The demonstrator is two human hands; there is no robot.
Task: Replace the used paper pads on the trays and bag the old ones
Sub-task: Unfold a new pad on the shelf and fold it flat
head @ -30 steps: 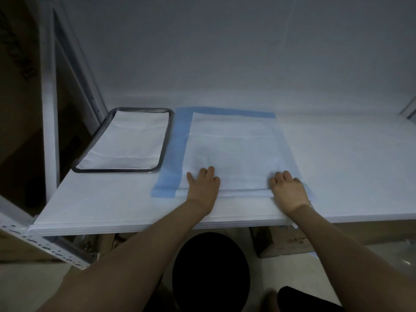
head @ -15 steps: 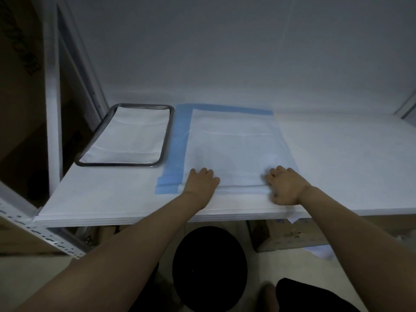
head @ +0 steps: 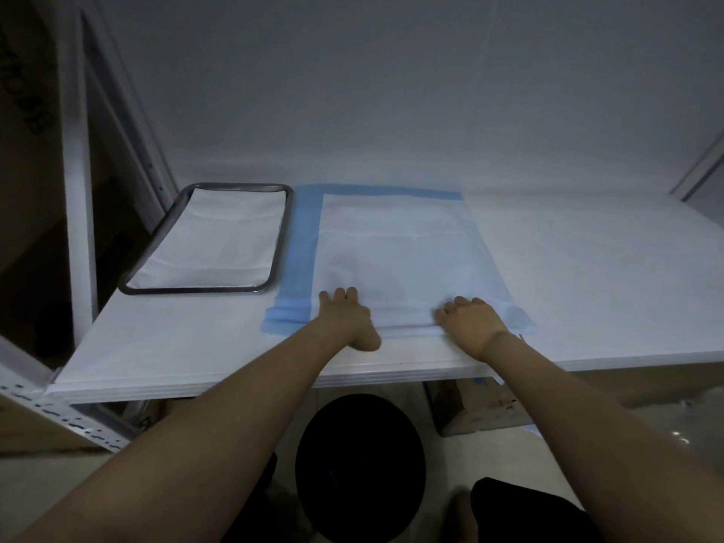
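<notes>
**Hands shift from smoothing to taking hold of the pad**

The blue-bordered pad (head: 391, 248) lies flat on the white shelf (head: 176, 346), just right of the tray (head: 282, 237), with its left border close to the tray's right rim. Both hands are at the pad's near edge, right of the tray and nearer to us than its front rim. The right hand (head: 472, 321) has its fingers curled onto that edge, where a small ridge of paper stands up. We read this as gripping the pad. The left hand (head: 344, 319), the one closer to the tray, has its fingers lying on top and its thumb dropped to the edge. We cannot tell whether the thumb is under the paper.

A second ago both hands lay flat with straight fingers. Half a second ago the right hand had begun to curl, and now the left thumb has swung down too. The pad has not shifted relative to the tray, which holds the same white liner (head: 211, 237).

We judge that the smoothing is over and a fold or lift of the near edge is starting, probably to fit the pad to a tray.
</notes>
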